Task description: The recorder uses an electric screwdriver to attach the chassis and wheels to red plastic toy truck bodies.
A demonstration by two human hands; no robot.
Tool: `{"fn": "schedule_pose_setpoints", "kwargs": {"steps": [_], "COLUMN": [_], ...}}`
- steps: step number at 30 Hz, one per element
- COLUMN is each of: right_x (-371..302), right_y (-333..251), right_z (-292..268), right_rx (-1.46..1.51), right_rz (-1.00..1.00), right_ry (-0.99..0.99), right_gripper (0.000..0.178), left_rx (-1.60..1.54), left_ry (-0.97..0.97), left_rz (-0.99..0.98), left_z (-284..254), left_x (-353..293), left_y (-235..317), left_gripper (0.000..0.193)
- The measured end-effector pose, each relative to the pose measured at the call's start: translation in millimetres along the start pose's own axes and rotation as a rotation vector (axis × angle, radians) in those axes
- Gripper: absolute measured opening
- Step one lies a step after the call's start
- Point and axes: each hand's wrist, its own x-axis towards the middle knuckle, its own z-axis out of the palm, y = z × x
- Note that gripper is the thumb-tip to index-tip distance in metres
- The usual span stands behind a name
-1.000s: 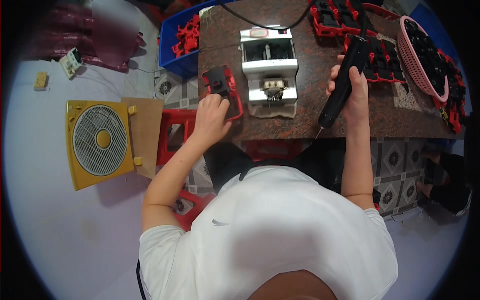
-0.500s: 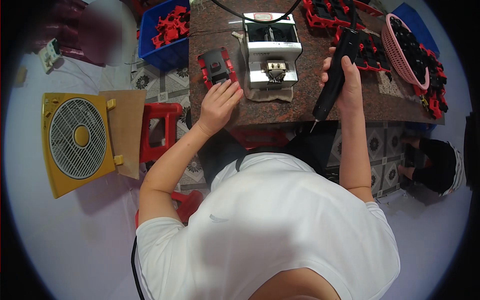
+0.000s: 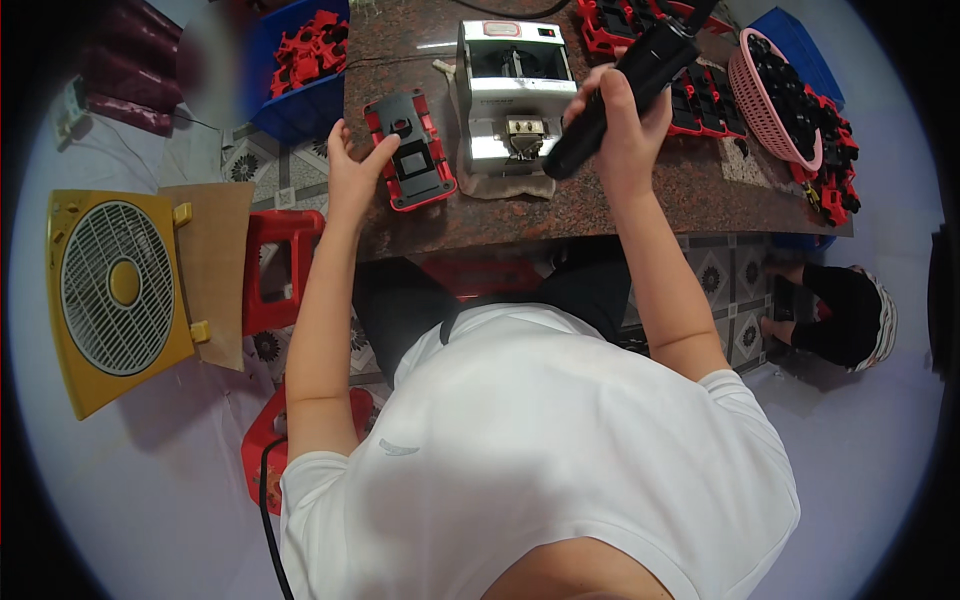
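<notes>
Near the front edge of the speckled table [image 3: 397, 42], the red-and-black plastic housing [image 3: 411, 150] is left lying beside the white screw feeder [image 3: 515, 90]. At its left edge, the left hand [image 3: 355, 172] is held spread, with nothing gripped; whether the housing is touched by the thumb cannot be told. That hand has just been shifted off the housing's near end, so more of its face is uncovered. The black electric screwdriver [image 3: 582, 143], wrapped by the right hand [image 3: 633, 122], has been brought closer to it.

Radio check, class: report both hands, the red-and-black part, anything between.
Right hand gripping black handheld tool. Left hand open at left edge of red-and-black part, contact unclear. Part lying on tabletop. White machine between part and right hand.
</notes>
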Motion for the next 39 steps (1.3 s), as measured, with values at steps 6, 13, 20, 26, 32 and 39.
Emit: {"fn": "schedule_pose_setpoints", "kwargs": {"steps": [6,13,20,26,32,39], "right_x": [8,5,4,3,0,2], "right_y": [27,37,41,44,47,49], "right_z": [12,8,4,5,6,9], "right_rx": [-0.043,-0.091,-0.092,-0.067,-0.096,-0.103], "right_rz": [-0.492,-0.491,-0.483,-0.456,-0.472,-0.513], "right_ry": [-0.116,-0.125,-0.133,-0.102,-0.131,-0.136], "right_gripper": [0.041,0.042,0.044,0.045,0.043,0.039], "left_rx": [-0.266,-0.343,-0.364,-0.389,-0.383,-0.332], "left_ry": [-0.090,-0.134,-0.102,-0.111,-0.109,-0.174], "left_rz": [-0.091,-0.126,-0.129,-0.157,-0.152,-0.227], "left_z": [26,34,37,37,37,32], "left_x": [24,-2,-7,-7,-5,-3], "left_y": [-28,-7,-1,1,-3,-4], "left_gripper": [0.083,0.051,0.048,0.049,0.050,0.067]}}
